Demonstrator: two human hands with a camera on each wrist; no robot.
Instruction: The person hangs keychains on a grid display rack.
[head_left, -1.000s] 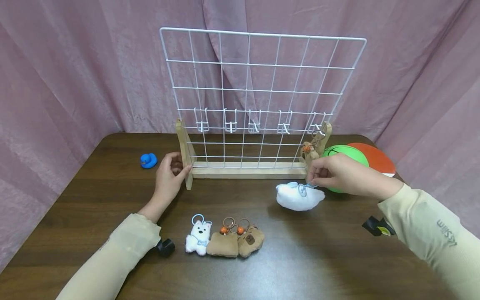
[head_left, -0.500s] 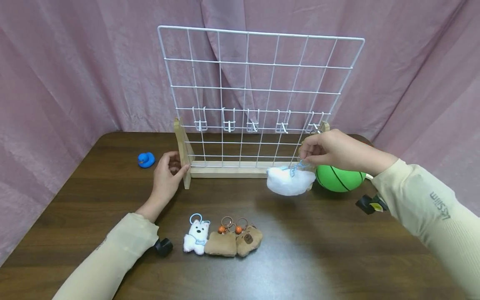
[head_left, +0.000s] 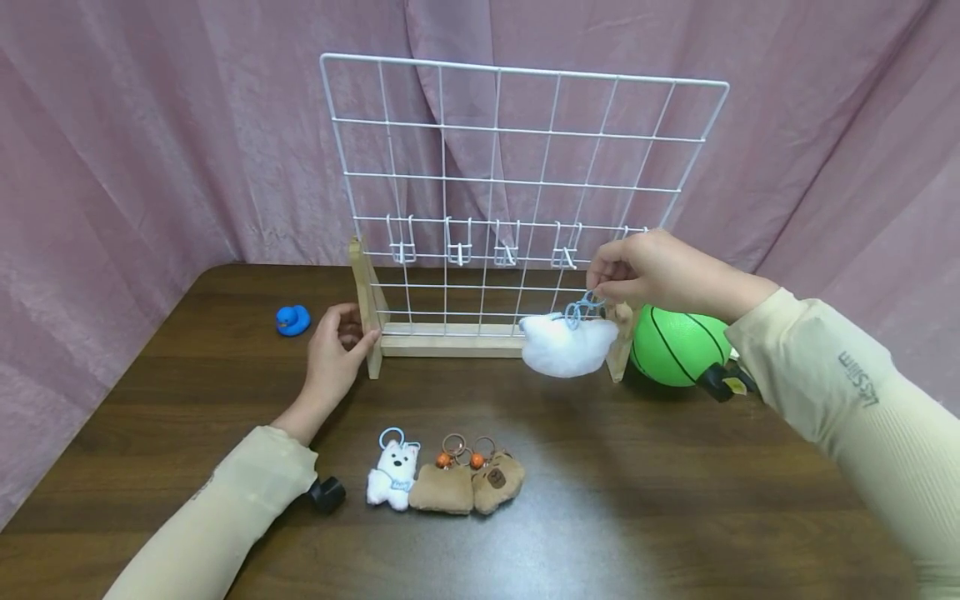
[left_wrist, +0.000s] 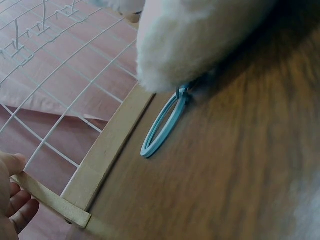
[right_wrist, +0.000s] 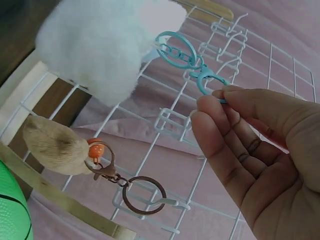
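Between thumb and fingertips, my right hand [head_left: 651, 265] pinches the blue ring [right_wrist: 212, 82] of a white plush keychain [head_left: 568, 343], which hangs in front of the rack's lower right part. My left hand [head_left: 335, 354] holds the left wooden leg [head_left: 366, 308] of the white wire grid rack [head_left: 495, 179]. Several white hooks [head_left: 506, 250] line the grid's lower part. In the right wrist view, a brown plush keychain [right_wrist: 55, 146] with an orange bead hangs by its ring from the rightmost hook [right_wrist: 175, 202]; in the head view my right hand hides it.
On the table in front lie a white dog plush keychain [head_left: 394, 473] and two brown plush keychains [head_left: 442, 489], side by side. A blue rubber duck [head_left: 292, 320] sits at the left. A green ball [head_left: 675, 346] rests beside the rack's right leg.
My right hand has lifted the white plush keychain off the low position near the table, moving it up and left toward the grid. The left hand stays on the rack's leg.
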